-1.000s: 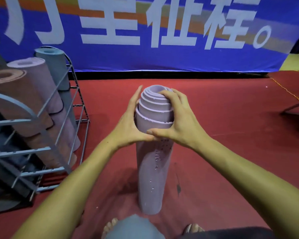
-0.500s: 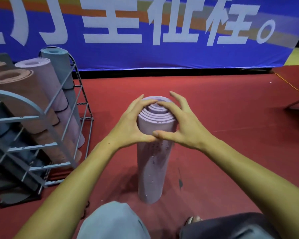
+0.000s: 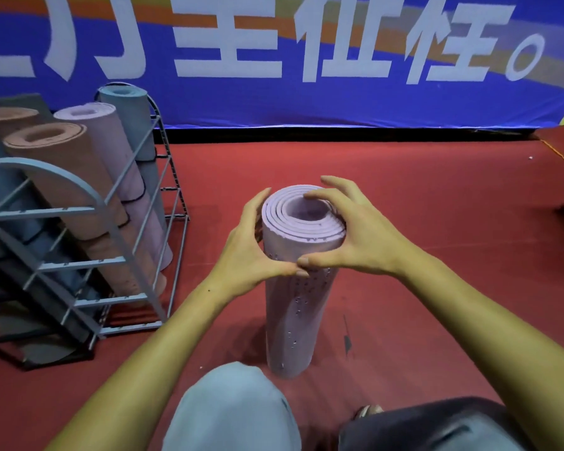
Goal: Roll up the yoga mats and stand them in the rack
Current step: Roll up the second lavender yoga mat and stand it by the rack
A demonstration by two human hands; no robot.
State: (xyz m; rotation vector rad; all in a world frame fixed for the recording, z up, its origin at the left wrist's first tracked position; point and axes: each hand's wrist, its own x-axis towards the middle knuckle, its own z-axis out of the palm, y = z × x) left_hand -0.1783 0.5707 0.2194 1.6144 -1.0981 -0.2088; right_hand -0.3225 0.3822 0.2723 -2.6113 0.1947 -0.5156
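Since a second ago the stepped, telescoped layers on top of the purple mat (image 3: 298, 307) have been pushed down, so the top end now looks nearly flush, with a neat spiral and an open hole in the middle. Both hands have shifted a bit too, from wrapping the cone to capping the top.

Purple mat is rolled up and standing upright on the red floor (image 3: 437, 255), right in front of the person's knees, not in the rack yet. Left hand (image 3: 251, 252) curls around the left side of the roll near the top, thumb pressed on the front. Right hand (image 3: 355, 236) grips the right side, its fingers (image 3: 319, 195) hooked over the top rim toward the hole, thumb lying across the front. The two thumbs touch each other on the front of the roll.

Metal rack (image 3: 88, 255) sits on the floor off to the left, well apart from the purple mat, already holding several rolled mats leaning back: an orange-brown one (image 3: 66, 177), a pale purple one (image 3: 118, 151), a blue-grey one (image 3: 134, 125). Big blue banner (image 3: 306, 99) with white characters runs along the back edge of the floor.
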